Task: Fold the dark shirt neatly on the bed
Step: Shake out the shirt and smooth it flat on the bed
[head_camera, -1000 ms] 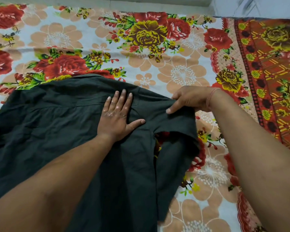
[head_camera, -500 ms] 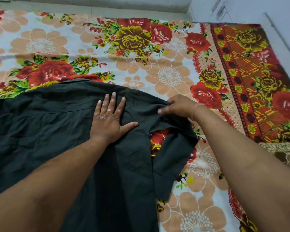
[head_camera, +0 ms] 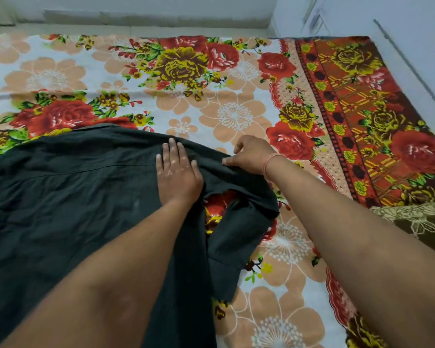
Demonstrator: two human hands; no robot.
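Observation:
The dark shirt [head_camera: 68, 197] lies spread across the left and middle of the flowered bed sheet [head_camera: 211, 79]. Its short right sleeve [head_camera: 239, 232] is bent downward beside the body, with a gap of sheet showing between them. My left hand [head_camera: 177, 177] presses flat on the shirt near the right shoulder, fingers together. My right hand [head_camera: 251, 154] pinches the shoulder seam at the top of that sleeve. My forearms hide part of the shirt's lower body.
A red and brown patterned border [head_camera: 349, 116] runs down the sheet's right side. A brown patterned cloth [head_camera: 417, 222] lies at the right edge. A pale wall [head_camera: 399, 16] stands behind and right of the bed.
The view has shifted, showing more of the far bed. My left hand drew its thumb in against the fingers. My right hand stayed on the shoulder seam and the sleeve bunched slightly.

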